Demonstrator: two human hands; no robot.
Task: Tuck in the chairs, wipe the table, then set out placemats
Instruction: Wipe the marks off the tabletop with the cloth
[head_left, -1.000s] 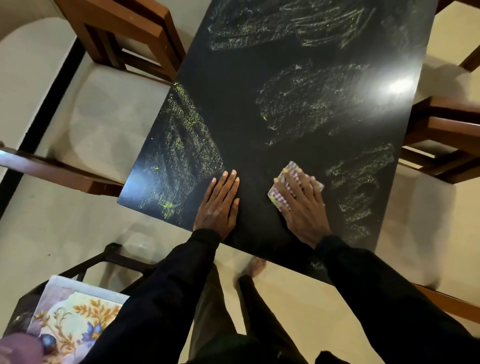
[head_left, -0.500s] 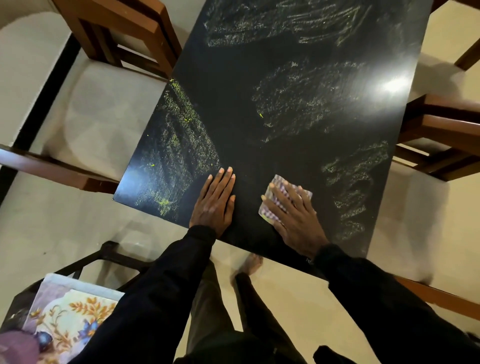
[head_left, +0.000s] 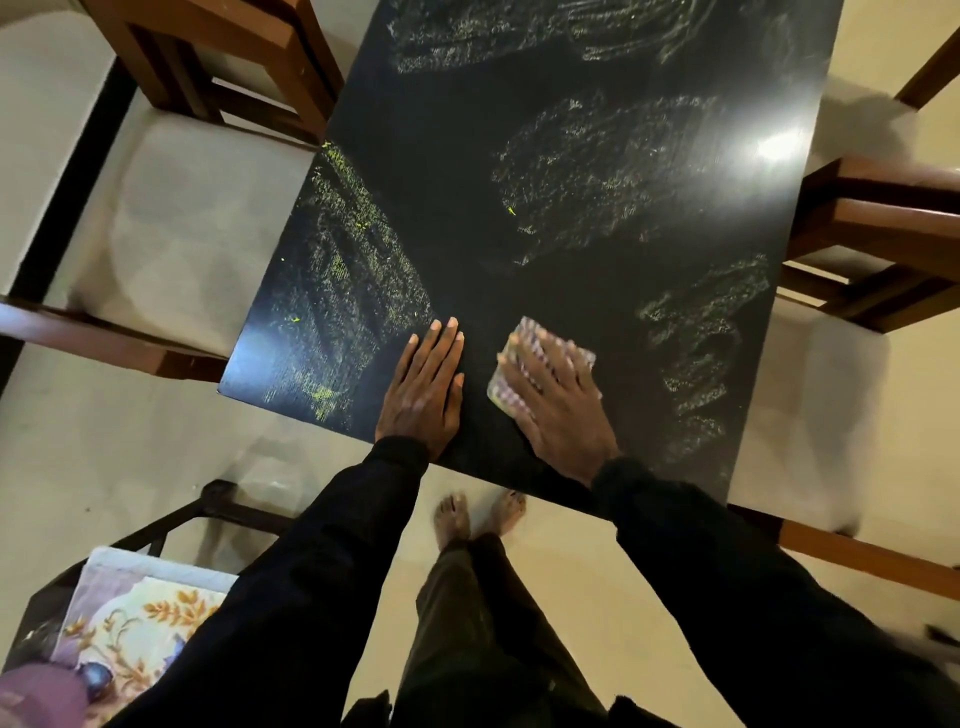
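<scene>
**Cloth** (head_left: 503, 397): checked, laid flat on the desk (head_left: 457, 218) close to the middle of its near edge; mostly covered by the right hand (head_left: 558, 405), which is pressed on it with fingers straight and spread, nothing being gripped. The hand is slightly blurred.

**Left hand** (head_left: 423, 395): laid flat, palm down, on bare desk just beside the cloth on the side of the near left corner; fingers straight and together, nothing held.

**Desk surface:** black and glossy. Yellow-green streaks (head_left: 343, 260) are noted along the left edge down to the near left corner; paler smears (head_left: 597, 176) are spread over the middle, the far part and the right edge. A lamp glare (head_left: 774, 148) is seen near the right edge.

**Chairs:** wooden-framed with cream seats. Two are set at the left edge (head_left: 249, 57) (head_left: 182, 218) and two at the right edge (head_left: 883, 218) (head_left: 821, 415), their seats against or partly under the desk.

**Floral mats** (head_left: 140, 623): stacked on a dark-framed stand (head_left: 208, 499), on the floor off the near left corner, apart from the desk.

**Floor** (head_left: 104, 467): cream, with a black stripe (head_left: 67, 197) at far left. Bare feet (head_left: 457, 519) are placed at the near edge; open floor lies between stand and desk.
</scene>
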